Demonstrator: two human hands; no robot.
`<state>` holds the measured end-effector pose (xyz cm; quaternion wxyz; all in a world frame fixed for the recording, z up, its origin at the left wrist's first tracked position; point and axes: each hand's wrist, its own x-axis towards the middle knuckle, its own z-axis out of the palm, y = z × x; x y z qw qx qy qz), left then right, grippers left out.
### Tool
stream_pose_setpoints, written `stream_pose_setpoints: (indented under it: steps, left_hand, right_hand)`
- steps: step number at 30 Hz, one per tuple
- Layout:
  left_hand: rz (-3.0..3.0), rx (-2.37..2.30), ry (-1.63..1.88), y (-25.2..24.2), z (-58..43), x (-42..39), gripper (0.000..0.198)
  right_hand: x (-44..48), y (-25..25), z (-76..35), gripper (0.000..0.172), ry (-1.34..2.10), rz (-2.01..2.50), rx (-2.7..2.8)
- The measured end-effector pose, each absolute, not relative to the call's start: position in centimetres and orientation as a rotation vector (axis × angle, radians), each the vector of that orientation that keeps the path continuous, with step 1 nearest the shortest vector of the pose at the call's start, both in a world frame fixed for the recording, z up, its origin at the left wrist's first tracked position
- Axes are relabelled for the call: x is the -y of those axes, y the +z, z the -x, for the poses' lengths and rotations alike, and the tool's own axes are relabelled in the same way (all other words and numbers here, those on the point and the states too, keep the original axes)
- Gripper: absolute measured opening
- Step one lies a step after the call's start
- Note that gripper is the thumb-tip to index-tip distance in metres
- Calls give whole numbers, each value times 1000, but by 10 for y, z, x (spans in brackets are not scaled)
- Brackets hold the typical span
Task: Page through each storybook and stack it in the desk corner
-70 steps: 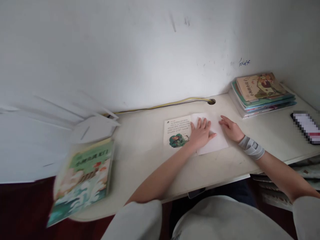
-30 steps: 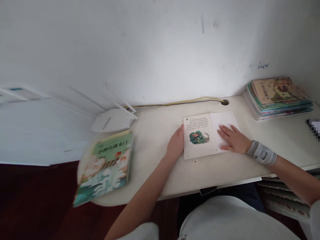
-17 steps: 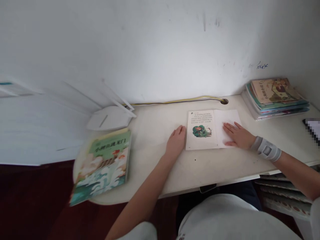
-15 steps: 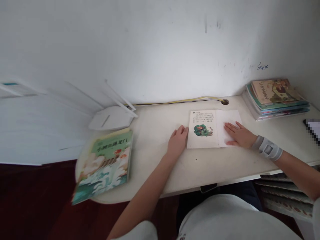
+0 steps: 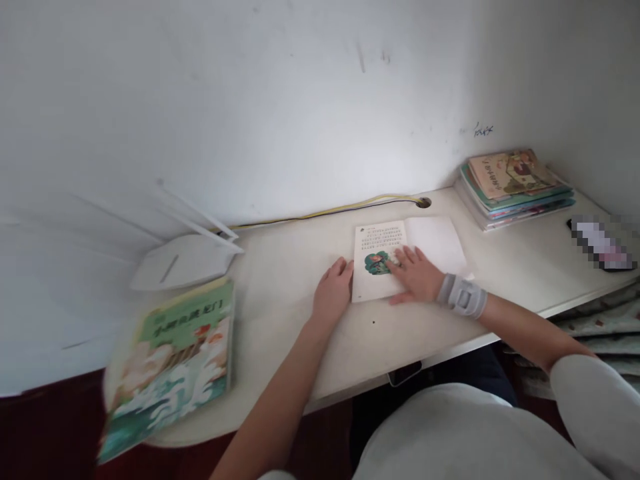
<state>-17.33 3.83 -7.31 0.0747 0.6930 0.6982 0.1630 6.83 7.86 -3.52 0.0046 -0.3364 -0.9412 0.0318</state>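
Head view, looking down on an open booklet (image 5: 430, 243) lying flat mid-bench (image 5: 280, 267), just short of the cable hole (image 5: 424, 202). Pressing on the printed left page with the right hand (image 5: 415, 275), palm flat, fingers spread over the picture, gripping nothing. Resting the left hand (image 5: 333, 293) open alongside, fingertips at the page's outer edge, probably touching, hard to be sure. Best done with even pressure near the fold and that outer edge steadied against sliding. Off left, a green book (image 5: 175, 360) overhanging the bench end; back right, a stack of books (image 5: 517, 187).
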Motion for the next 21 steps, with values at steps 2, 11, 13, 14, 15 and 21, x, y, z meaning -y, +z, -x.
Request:
stream_pose_setpoints:
  steps: [2, 11, 13, 14, 15, 21]
  left_hand:
    - [-2069, -2081, 519, -73, 173, -39, 42]
    - [-2112, -2103, 444, -74, 178, -38, 45]
    - [-2116, -2098, 434, -74, 178, -38, 46]
    - [-2115, -2097, 433, -74, 178, -38, 46]
    - [-2113, -2096, 438, -75, 178, -39, 46]
    - [-2075, -2076, 482, -72, 177, -39, 46]
  right_hand:
    - [-75, -39, -57, 97, 54, 1011, 2951]
    - [-91, -35, -90, 77, -8, 712, 3120]
    - [-88, -35, -98, 78, 12, 697, 3125]
    - [-85, -36, -101, 78, 16, 716, 3110]
    - [-81, -38, -103, 78, 16, 747, 3086]
    - [-65, -46, -106, 73, 2, 872, 2970]
